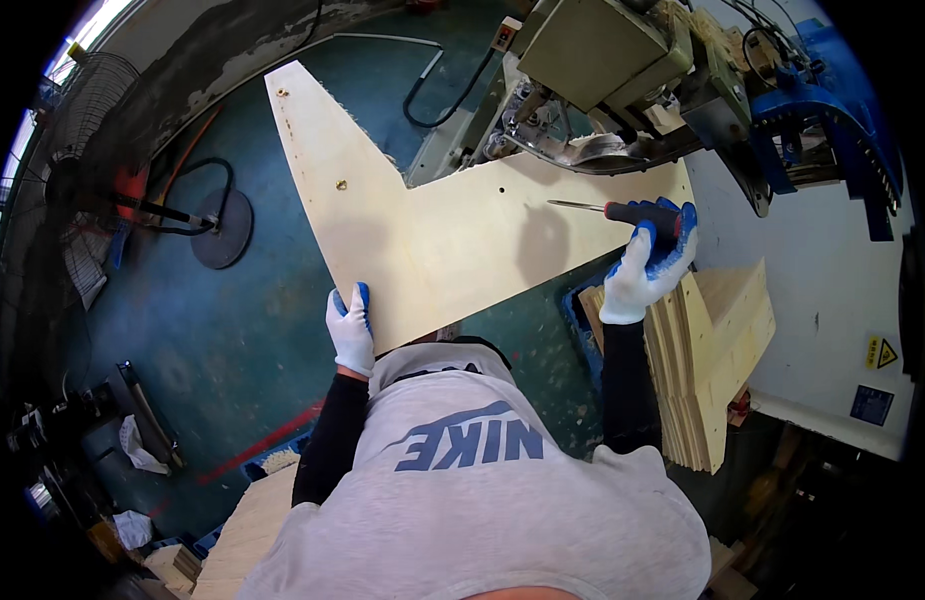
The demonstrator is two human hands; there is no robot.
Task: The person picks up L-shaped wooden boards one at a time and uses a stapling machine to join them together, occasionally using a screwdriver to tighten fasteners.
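Observation:
A large pale plywood panel [422,230] with an angled, V-like outline lies flat in front of me, one arm reaching far left and the other running under a drilling machine [602,60]. My left hand [350,325], in a white and blue glove, grips the panel's near edge at its corner. My right hand [650,262], gloved the same, is closed on a screwdriver [622,210] with a red and black handle. Its metal tip points left over the panel's right arm. Small drilled holes show in the panel.
A stack of similar plywood panels [717,370] stands on edge at my right. A standing fan [102,190] with a round base is on the green floor at left. A blue machine part [832,110] sits far right, and more wood pieces [252,530] lie low left.

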